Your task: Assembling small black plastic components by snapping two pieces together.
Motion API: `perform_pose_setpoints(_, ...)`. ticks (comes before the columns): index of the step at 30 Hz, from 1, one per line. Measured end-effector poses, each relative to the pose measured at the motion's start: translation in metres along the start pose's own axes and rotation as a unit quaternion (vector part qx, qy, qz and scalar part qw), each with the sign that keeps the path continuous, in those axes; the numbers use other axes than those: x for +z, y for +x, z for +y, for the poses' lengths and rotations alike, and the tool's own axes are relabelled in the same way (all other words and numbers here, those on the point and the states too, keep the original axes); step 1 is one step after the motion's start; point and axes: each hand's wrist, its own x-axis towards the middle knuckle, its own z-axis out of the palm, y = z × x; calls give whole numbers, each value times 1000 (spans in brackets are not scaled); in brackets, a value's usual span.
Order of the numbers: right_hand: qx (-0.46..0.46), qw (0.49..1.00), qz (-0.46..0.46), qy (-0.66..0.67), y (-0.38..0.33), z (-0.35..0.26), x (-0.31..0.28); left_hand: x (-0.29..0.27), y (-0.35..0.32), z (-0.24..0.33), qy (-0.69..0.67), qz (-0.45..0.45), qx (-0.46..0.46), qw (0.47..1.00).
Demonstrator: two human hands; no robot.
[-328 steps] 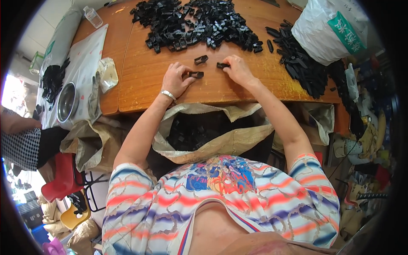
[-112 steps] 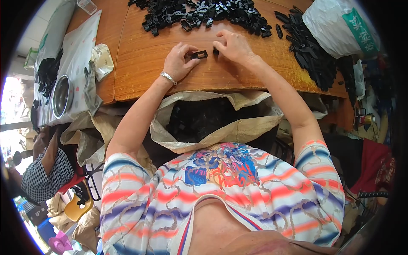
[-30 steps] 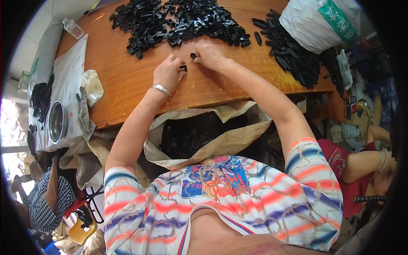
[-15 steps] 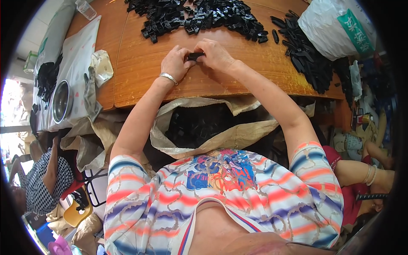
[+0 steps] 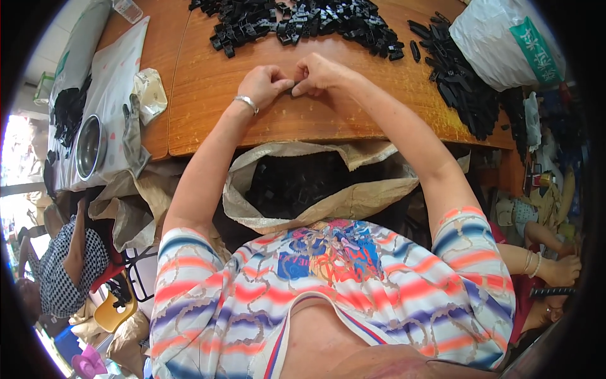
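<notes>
Both hands meet over the wooden table [image 5: 214, 120], pinching a small black plastic part [image 5: 293, 90] between them. My left hand [image 5: 264, 86] has thumb and forefinger closed on its left side. My right hand [image 5: 317, 74] curls its fingers round the other side. Little of the part shows, since the fingertips cover most of it. Just beyond my hands lies a heap of small black plastic parts [image 5: 309, 26]. Between me and the table edge, an open woven sack [image 5: 353, 203] holds more black pieces [image 5: 297, 186].
To the right lie long black plastic pieces [image 5: 464, 98] beside a stuffed white bag [image 5: 489, 47]. On the left are a metal bowl [image 5: 92, 146], a grey glove [image 5: 133, 136] and a clear bottle [image 5: 128, 10]. Other people sit at left [image 5: 72, 268] and right [image 5: 552, 270].
My fingers have closed further over the black part, which shows less than before. The right hand has turned, its wrist bending inward. At right, the other person's hand has moved.
</notes>
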Motion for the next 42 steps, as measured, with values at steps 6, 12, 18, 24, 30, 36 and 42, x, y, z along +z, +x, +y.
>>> perform_pose_setpoints(6, -100, 987, 53, -115, -11, 10, 6, -9, 15, -2, -2, -56, 4, 998)
perform_pose_setpoints(12, -212, 974, -5, -86, -98, -17, 30, -21, 40, 11, 218, 104, 136, 961)
perform_pose_setpoints(18, -244, 951, -135, -137, -132, -17, 77, -22, 83, 12, 444, 108, 228, 860)
perform_pose_setpoints(24, -284, 930, 174, -154, -36, 11, 9, -22, 85, 12, 464, 104, 279, 834)
perform_pose_setpoints(30, -211, 862, 313, -338, 46, 30, -30, -17, 45, 22, 370, 53, 241, 896)
perform_pose_setpoints(36, -180, 859, 256, -406, 61, 16, -35, -13, 19, 11, 318, 45, 208, 924)
perform_pose_setpoints(42, -134, 917, 163, -339, 21, 10, -20, -14, 0, 11, 214, 115, 174, 954)
